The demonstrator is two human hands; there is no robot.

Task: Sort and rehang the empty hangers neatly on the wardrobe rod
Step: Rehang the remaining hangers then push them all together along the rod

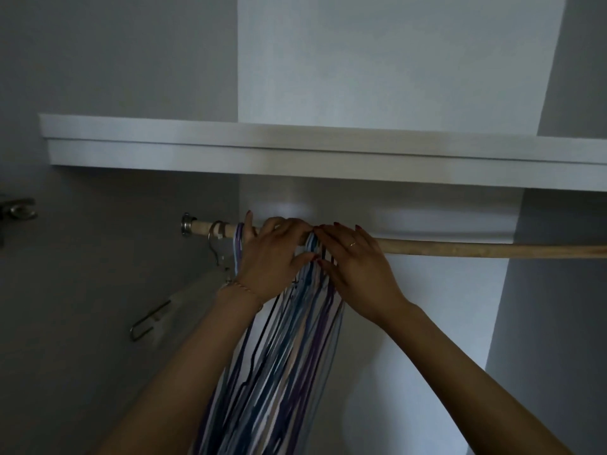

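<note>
Hangers [289,349]: thin, mixed colours, bunched on wooden rod [460,248] near its left bracket | left hand [272,257] loosely cupped over hooks, apparently steadying them | right hand [354,261] fingers spread, pressing bunch leftward, apparently to tighten the row

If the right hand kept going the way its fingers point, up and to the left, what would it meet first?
Probably the left hand: the right hand's fingertips already nearly touch it over the bunched hangers on the rod. Depth is unclear.
</note>
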